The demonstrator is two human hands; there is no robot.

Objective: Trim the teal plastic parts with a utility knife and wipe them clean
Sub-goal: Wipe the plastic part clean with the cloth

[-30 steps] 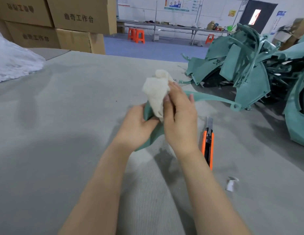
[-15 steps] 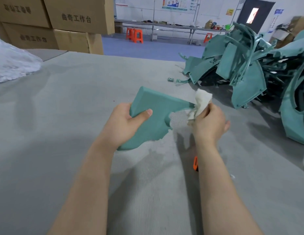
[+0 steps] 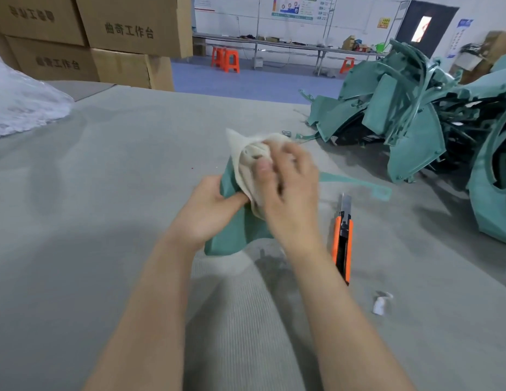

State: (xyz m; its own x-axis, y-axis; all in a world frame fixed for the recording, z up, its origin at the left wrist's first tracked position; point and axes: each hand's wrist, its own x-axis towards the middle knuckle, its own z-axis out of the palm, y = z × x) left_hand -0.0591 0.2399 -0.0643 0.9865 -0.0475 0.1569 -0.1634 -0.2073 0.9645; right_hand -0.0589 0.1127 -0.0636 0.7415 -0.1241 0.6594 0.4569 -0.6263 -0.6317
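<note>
wiping a teal part
left hand (image 3: 209, 213) grips teal part (image 3: 240, 235); right hand (image 3: 288, 190) clutches cloth (image 3: 246, 162) against it; utility knife (image 3: 343, 238) lies alongside

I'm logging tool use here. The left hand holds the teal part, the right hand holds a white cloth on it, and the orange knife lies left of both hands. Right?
Not quite: the head view shows the orange knife lying right of the right hand, not left. The left hand does hold the teal part, and the right hand holds the white cloth on it.
</note>
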